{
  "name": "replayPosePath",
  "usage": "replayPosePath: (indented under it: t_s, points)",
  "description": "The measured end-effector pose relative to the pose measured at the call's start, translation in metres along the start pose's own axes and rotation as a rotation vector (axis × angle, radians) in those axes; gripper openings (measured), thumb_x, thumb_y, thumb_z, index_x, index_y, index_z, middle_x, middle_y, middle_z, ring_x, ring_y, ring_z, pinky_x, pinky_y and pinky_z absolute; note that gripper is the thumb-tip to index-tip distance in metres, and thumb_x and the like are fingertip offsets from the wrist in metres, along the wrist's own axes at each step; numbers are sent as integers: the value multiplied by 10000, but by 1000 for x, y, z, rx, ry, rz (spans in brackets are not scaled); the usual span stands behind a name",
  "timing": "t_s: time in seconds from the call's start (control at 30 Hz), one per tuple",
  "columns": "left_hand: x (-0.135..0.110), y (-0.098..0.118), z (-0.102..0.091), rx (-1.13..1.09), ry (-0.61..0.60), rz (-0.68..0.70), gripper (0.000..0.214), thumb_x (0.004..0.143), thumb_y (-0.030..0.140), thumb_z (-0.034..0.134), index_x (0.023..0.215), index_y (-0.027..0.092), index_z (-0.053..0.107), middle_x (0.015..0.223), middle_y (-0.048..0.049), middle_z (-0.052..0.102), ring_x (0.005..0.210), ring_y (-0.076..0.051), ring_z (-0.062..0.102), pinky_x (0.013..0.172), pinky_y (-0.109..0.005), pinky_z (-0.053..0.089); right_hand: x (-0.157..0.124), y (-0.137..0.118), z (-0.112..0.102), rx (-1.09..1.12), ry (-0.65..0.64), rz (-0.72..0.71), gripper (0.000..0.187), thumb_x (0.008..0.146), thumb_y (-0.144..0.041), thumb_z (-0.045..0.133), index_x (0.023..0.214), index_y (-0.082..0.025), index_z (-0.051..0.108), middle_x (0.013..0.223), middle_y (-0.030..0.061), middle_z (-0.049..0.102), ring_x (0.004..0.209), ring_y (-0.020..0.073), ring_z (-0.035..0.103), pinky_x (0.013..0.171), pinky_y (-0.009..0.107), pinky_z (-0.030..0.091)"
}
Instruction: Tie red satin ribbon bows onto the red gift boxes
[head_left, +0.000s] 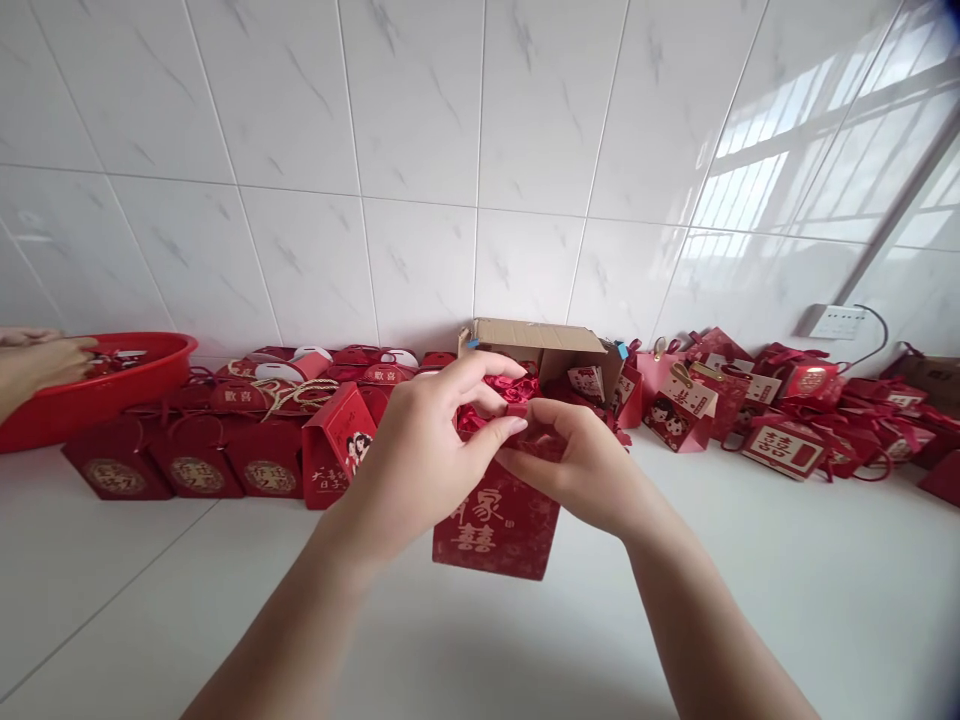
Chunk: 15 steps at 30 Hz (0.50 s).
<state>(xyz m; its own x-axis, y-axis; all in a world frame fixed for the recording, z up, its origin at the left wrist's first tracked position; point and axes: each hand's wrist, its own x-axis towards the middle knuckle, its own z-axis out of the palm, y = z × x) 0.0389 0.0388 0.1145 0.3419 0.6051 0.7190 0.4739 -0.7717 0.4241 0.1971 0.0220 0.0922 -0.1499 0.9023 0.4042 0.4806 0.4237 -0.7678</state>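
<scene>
A red gift box (499, 540) with pale Chinese characters on its front is in the middle of the head view, just below my hands. Between my fingertips is a dark red ribbon (516, 410) at the top of this box. My left hand (427, 430) pinches it from the left, thumb and forefinger bent toward each other. From the right, my right hand (581, 460) closes thumb and fingers on the same ribbon. Shiny red material (517, 386) shows behind my fingertips; what it belongs to is partly hidden. My hands cover the upper part of the box.
An open cardboard carton (540, 333) with red items stands behind my hands. Red boxes (202, 465) line up on the left, and more red gift boxes (787, 445) crowd the right. Another person's hand (52, 360) reaches over a red basin (150, 355). A tiled wall (420, 260) backs the table.
</scene>
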Motion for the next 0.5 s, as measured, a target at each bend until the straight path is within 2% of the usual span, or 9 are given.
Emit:
replayPosePath:
  t_s: [0.13,0.23,0.37,0.5]
  points:
    - [0,1,3,77,10,25,291,790,245,662,1069,280,587,790,49,736,826,-159,689,802,-284,518,-1,2,-1,-30,-38,-17,69,794,-203,559,847,-188,599,757,-20,614,639,108,515,540,219,394]
    - [0,1,3,85,42,-16,373,785,306,668,1137,263,554,857,11,742,784,-170,689,735,-291,526,3,7,-2,-67,-7,-34,91,782,-160,550,852,-186,602,788,-4,641,676,128,553,564,232,415]
    - [1,2,-2,72,156,-61,403,810,354,631,1180,240,519,932,-25,727,803,-183,681,744,-315,528,15,22,-10,-143,96,3,74,765,-184,570,816,-182,624,786,11,666,690,151,590,604,263,449]
    - [2,5,-13,83,206,-80,335,808,329,630,1120,241,546,885,-7,713,908,-194,661,773,-297,511,26,47,-37,-225,291,108,114,735,-220,615,823,-167,665,797,43,696,708,170,618,650,291,483]
